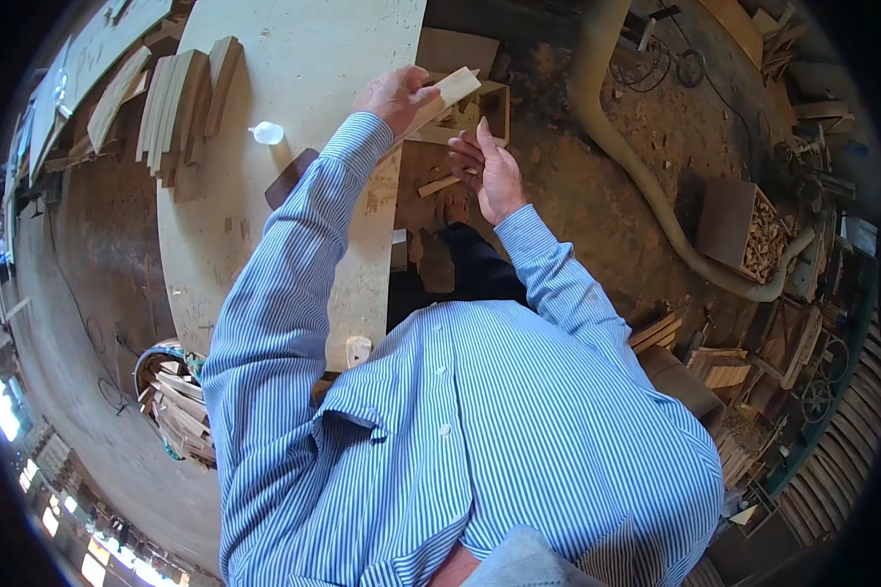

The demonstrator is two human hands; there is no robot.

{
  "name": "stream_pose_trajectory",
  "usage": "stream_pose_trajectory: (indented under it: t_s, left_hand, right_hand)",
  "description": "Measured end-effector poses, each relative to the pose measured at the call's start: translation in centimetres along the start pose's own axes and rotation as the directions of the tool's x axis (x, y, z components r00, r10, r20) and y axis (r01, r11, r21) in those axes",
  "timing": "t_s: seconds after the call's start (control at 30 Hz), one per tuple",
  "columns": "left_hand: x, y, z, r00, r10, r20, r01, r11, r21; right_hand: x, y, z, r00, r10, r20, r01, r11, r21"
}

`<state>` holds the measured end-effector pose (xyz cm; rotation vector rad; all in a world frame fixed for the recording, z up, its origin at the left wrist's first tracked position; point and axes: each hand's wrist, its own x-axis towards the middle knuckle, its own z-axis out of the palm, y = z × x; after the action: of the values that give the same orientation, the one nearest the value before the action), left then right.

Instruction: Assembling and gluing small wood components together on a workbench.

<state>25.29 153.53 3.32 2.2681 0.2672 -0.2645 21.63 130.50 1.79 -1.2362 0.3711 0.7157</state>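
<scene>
Pale wooden strip (457, 88) juts from our left hand (394, 98), fingers closed around it, at the far right edge of the worktop (347, 34). Our right hand (497, 178), loosely open and visibly unladen, hovers nearby. Left, a white bottle (267, 133) sits near stacked wooden pieces (171, 106).

The head-worn fisheye camera looks steeply downward from close above the striped shirt (538, 411); coverage extends forward along the workbench (313, 44) and outward across the floor (597, 220).
</scene>
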Motion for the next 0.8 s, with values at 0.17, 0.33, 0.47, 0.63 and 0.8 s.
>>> stream_pose_trajectory:
  t_s: [0.17, 0.33, 0.47, 0.63, 0.8]
  left_hand:
    - [-4.8, -0.7, -0.2, 0.874, 0.210, -0.437, -0.098, 0.959, 0.265]
    - [-15.1, -0.6, 0.9, 0.779, 0.158, -0.607, 0.001, 0.967, 0.254]
    - [-24.5, -2.2, 4.2, 0.688, 0.141, -0.712, 0.143, 0.936, 0.323]
    - [-32.0, -3.5, 8.9, 0.621, -0.017, -0.783, 0.354, 0.898, 0.262]
    - [-33.6, -3.1, 11.2, 0.506, -0.157, -0.848, 0.459, 0.881, 0.111]
  right_hand:
    - [1.0, 0.1, 0.0, 0.995, -0.016, 0.099, 0.016, 1.000, -0.001]
    - [3.4, -1.1, -0.2, 0.992, -0.043, 0.115, 0.043, 0.999, -0.002]
    - [4.8, -2.0, 1.6, 0.993, 0.045, 0.105, -0.038, 0.997, -0.071]
    - [6.8, -2.1, 3.7, 0.999, 0.016, 0.049, -0.008, 0.988, -0.153]
    - [8.4, -0.8, 3.7, 0.999, -0.021, -0.044, 0.012, 0.982, -0.191]
